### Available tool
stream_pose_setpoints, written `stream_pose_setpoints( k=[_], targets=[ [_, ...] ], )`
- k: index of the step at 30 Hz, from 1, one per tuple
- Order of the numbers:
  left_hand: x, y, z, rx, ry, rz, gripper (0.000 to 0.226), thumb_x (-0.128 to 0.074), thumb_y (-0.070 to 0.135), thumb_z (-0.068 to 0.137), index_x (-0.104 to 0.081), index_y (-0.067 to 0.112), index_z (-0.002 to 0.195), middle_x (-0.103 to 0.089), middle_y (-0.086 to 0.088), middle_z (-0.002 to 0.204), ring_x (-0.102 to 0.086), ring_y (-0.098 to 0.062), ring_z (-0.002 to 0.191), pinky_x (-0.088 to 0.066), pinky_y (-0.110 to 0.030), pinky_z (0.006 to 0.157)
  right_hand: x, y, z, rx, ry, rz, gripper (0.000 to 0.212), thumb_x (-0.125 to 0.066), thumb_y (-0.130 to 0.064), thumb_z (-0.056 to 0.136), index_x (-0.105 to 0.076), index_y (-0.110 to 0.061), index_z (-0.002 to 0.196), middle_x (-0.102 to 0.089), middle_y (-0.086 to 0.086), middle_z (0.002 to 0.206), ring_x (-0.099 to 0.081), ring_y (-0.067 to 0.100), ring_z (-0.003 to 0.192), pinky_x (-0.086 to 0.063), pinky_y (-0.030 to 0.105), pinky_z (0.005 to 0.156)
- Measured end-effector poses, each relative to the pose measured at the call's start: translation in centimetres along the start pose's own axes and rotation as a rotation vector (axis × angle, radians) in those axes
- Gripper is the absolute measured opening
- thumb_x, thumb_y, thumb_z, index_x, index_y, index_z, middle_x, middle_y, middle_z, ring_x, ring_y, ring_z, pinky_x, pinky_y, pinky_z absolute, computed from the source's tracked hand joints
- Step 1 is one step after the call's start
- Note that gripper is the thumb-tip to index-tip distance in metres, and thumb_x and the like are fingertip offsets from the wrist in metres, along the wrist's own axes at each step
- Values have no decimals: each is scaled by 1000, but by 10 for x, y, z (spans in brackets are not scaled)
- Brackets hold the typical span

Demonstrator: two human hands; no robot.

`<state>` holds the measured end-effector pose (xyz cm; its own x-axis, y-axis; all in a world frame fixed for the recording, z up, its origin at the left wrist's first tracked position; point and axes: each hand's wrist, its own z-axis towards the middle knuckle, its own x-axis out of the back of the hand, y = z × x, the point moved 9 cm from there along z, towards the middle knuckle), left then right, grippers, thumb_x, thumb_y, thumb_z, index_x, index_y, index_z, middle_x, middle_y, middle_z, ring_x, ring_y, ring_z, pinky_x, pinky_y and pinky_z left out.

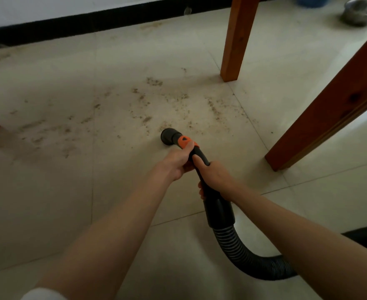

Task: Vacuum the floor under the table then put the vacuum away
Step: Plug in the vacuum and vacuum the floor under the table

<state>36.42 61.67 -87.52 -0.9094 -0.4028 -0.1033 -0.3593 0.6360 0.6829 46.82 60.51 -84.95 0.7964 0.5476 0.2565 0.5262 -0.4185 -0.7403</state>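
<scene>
Vacuum hose (238,250) cut off rightward

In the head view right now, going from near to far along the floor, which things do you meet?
Ribbed hose → right hand → left hand → black nozzle → scattered dirt → far table leg → black baseboard.

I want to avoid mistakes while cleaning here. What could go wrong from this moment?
1. The nozzle sits at the near edge of the dirt; short strokes may leave the far crumbs and the stains by the wall.
2. The table leg stands close, so a wide sweep might knock it.
3. The hose curls under the right hand and could kink or snag.
</scene>
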Motion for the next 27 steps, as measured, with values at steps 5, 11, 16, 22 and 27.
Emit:
stream_pose_setpoints(
  k=[5, 11, 16, 22, 27],
  targets=[
    [-16, -2, 12, -19, -29, -2, 36, -45, 33, 99, -54, 1, 110, -58, -11, 106, -57, -24, 97, -46, -33, 82, 14, 3, 3, 9, 59, -9, 47, -42, -51, 96, -47, -7, 79, -58, 9, 61, -56, 18, 39, -50, 25, 42],
    [-27, -8, 11, -15, -60, -12, 30, -49, 30, 97, -56, 1, 90, -59, -8, 88, -59, -21, 83, -51, -34, 79, 27, 13, -3, -6, 96, -14, 46, -44, -51, 95, -49, -6, 84, -60, 9, 62, -56, 16, 37, -47, 23, 39],
    [-42, -9, 11, -16, -83, -2, 29, -49, 30, 97, -54, 6, 82, -58, -7, 87, -57, -18, 78, -52, -34, 78, 38, 19, -5, -18, 150, -3, 47, -44, -51, 95, -50, -5, 87, -60, 10, 64, -57, 17, 38, -47, 23, 39],
    [-60, -12, 10, -12, -123, 5, 29, -47, 28, 98, -54, 7, 80, -57, -7, 85, -57, -18, 76, -51, -34, 79, 49, 25, -8, -28, 199, -23, 46, -42, -50, 96, -50, -5, 92, -59, 10, 65, -56, 17, 40, -46, 21, 38],
    [-73, -13, 12, -10, -137, 19, 28, -47, 28, 98, -53, 7, 80, -57, -8, 87, -57, -20, 78, -50, -38, 88, 60, 31, -10, -49, 224, -25, 47, -42, -51, 96, -50, -5, 93, -59, 9, 65, -56, 17, 42, -47, 21, 40]
  ],
)
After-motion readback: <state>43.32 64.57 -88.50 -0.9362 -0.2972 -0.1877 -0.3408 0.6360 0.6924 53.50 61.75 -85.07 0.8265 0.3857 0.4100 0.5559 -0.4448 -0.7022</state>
